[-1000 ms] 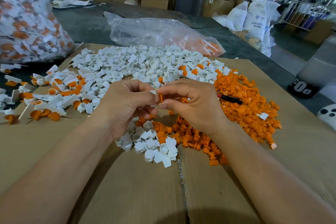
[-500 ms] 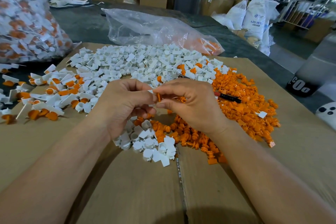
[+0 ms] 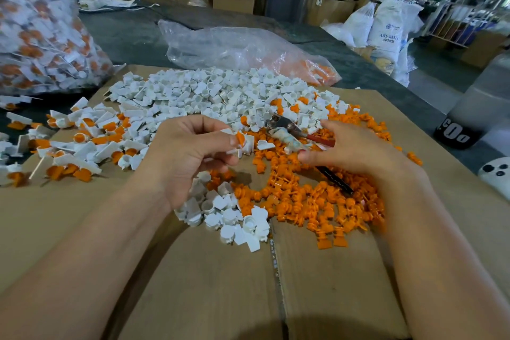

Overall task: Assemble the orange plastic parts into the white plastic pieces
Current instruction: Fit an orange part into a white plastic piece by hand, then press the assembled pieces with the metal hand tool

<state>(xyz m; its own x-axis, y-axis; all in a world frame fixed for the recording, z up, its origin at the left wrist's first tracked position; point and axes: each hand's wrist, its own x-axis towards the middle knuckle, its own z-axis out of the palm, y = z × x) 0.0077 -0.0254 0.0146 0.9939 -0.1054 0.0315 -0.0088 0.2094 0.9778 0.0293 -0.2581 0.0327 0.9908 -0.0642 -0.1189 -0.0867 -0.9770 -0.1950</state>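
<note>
Upper left of frame: a clear sack (image 3: 41, 36) of joined white-and-orange units is sitting beyond the cardboard (image 3: 207, 284). Middle left: loose joined units (image 3: 80, 146) are lying spread out, just left of the left hand (image 3: 187, 157). That hand is pinching a white piece (image 3: 247, 145) between thumb and fingertips, with an orange part (image 3: 239, 137) showing at its top. Whether it is fully seated cannot be told, and the fingers are hiding the piece's long axis. Upper centre: the heap of white pieces (image 3: 220, 96) is lying beyond both hands, with a small white cluster (image 3: 229, 218) below the left palm. Right of centre: a metal tool (image 3: 287, 130) is resting on the heaps, its red handle pointing at the right hand (image 3: 356, 152). This hand is hovering palm down with fingers loosely spread, apparently gripping nothing, though it is blurred. The heap of orange parts (image 3: 317, 199) is lying under it and toward lower frame. Judgement: the next orange part lies nearer the right hand, and the joined spread lies nearer the left, so each hand is likely working its own side.
</note>
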